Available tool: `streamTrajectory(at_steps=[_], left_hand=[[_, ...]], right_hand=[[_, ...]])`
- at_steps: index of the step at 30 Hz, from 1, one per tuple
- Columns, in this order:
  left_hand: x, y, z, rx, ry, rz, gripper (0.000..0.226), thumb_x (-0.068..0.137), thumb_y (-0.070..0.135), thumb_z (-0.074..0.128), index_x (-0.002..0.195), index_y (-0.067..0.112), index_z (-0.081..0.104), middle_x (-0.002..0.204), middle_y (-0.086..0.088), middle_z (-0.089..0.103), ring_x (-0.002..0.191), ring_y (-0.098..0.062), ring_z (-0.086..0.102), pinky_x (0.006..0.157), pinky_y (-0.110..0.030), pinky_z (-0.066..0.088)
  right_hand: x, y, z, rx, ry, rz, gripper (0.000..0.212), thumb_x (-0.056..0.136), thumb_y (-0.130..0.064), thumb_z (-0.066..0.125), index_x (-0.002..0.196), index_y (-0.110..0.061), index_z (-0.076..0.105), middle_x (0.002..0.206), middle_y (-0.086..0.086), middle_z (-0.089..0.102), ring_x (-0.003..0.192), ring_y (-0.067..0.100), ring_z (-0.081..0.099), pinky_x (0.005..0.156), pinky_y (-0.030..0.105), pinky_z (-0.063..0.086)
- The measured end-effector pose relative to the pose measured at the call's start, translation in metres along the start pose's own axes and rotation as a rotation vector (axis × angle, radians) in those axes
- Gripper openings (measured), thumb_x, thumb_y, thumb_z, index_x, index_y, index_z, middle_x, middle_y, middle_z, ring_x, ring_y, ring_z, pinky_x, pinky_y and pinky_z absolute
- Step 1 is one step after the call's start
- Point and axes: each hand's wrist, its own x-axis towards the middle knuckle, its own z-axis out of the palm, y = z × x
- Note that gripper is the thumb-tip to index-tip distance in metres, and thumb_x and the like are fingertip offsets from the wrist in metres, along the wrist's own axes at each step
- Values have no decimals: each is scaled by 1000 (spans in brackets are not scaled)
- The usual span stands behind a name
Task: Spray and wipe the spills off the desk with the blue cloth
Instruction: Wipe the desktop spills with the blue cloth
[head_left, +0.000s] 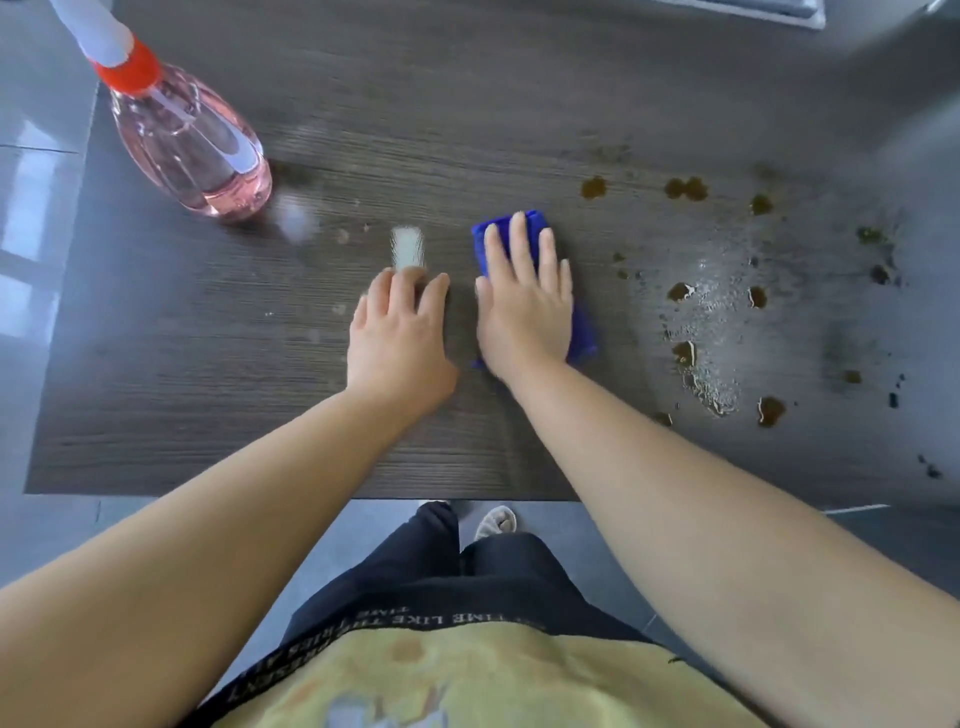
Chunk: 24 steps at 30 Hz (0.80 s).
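Observation:
On the dark wood-grain desk (218, 395) my right hand (524, 306) lies flat with straight fingers on the folded blue cloth (582, 332), pressing it to the surface at the middle. My left hand (397, 338) rests beside it on the bare desk, fingers relaxed, holding nothing. Brown spills (685, 188) with wet spray droplets (711, 312) spread over the right half of the desk, to the right of the cloth. A clear spray bottle (192, 145) of pink liquid with an orange collar stands at the far left.
A pale grey object (753, 10) sits at the desk's far edge, top right. The desk's near edge runs just above my legs; grey floor (31, 218) lies to the left. Faint pale smears (408, 247) mark the desk ahead of my left hand.

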Motion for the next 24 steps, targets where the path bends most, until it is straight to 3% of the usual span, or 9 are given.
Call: streamTrajectory(at_steps=[4, 6, 9, 13, 16, 19, 22, 24], left_hand=[[-19, -1, 4, 5, 5, -23, 66, 80, 20, 58, 142, 18, 33, 147, -5, 27, 137, -28, 19, 109, -40, 25], [-28, 3, 12, 43, -48, -3, 66, 79, 24, 59, 141, 20, 35, 148, -4, 25, 138, -28, 18, 111, -39, 20], [-41, 13, 23, 59, -65, 15, 70, 75, 27, 63, 140, 24, 38, 149, -4, 24, 138, -29, 16, 113, -40, 13], [-56, 26, 33, 14, -13, -32, 65, 78, 26, 61, 138, 22, 39, 146, -3, 26, 135, -29, 19, 111, -40, 17], [-63, 32, 38, -11, 30, -81, 51, 82, 25, 57, 131, 14, 45, 146, -4, 28, 135, -27, 21, 109, -38, 21], [-74, 38, 45, -15, 17, -88, 49, 83, 22, 56, 129, 12, 45, 145, -5, 29, 135, -28, 22, 109, -39, 22], [-82, 47, 53, 18, -3, -29, 57, 80, 22, 58, 134, 17, 42, 144, -5, 29, 134, -29, 21, 111, -39, 18], [-84, 56, 59, 36, 7, 14, 57, 80, 23, 58, 134, 18, 42, 144, -5, 29, 134, -30, 21, 111, -39, 17]], right_hand=[[-74, 16, 12, -66, -6, -390, 51, 97, -32, 26, 147, -22, 30, 157, 3, 23, 143, 30, 21, 115, 45, 20], [-97, 50, 16, -115, -24, -500, 50, 94, -32, 31, 143, -22, 39, 152, 3, 34, 139, 30, 32, 112, 45, 26], [-86, 79, 12, -122, 18, -412, 49, 95, -30, 32, 143, -21, 39, 152, 3, 33, 139, 32, 32, 110, 49, 30], [-74, 44, 15, -17, 23, -98, 51, 101, -30, 30, 150, -24, 17, 160, 1, 8, 146, 29, 6, 117, 46, 8], [-108, 33, 25, -29, 31, -253, 52, 95, -29, 28, 146, -23, 32, 156, 3, 26, 142, 31, 23, 113, 47, 21], [-146, 73, 30, -110, 2, -424, 51, 92, -29, 31, 142, -22, 41, 152, 2, 35, 138, 30, 34, 110, 46, 28], [-155, 120, 25, -124, 24, -363, 51, 94, -30, 27, 144, -22, 37, 153, 3, 32, 139, 32, 32, 110, 49, 29], [-149, 123, 23, -52, 17, -184, 49, 99, -30, 27, 148, -24, 26, 158, 1, 19, 144, 31, 17, 115, 48, 19]])
